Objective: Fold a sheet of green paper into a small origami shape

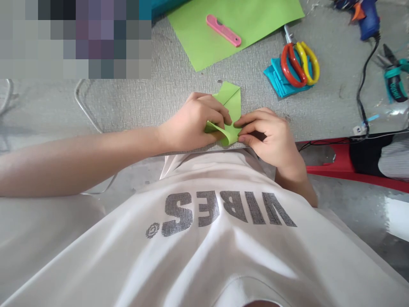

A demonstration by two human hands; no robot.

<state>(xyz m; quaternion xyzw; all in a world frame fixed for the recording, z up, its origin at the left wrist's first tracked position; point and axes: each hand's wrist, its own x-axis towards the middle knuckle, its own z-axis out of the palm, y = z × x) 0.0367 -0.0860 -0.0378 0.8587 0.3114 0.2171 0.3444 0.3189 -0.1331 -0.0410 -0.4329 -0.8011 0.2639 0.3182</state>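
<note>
A small piece of green paper (234,108) lies at the table's near edge, creased along a diagonal at its far end. Its near end curls up and over in a loose fold. My left hand (200,121) has its fingers closed on that curled part, with the thumb underneath. From the other side, my right hand (266,132) pinches the paper's right edge between fingertips and thumb. The paper under the left fingers is hidden.
A larger green sheet (188,38) with a pink cutter (223,30) on it lies at the back. Right of it, red-and-yellow-handled scissors (294,64) rest on folded blue material (276,81). Farther right are a blue glue gun (370,23), its black cord (361,85) and pliers (395,79).
</note>
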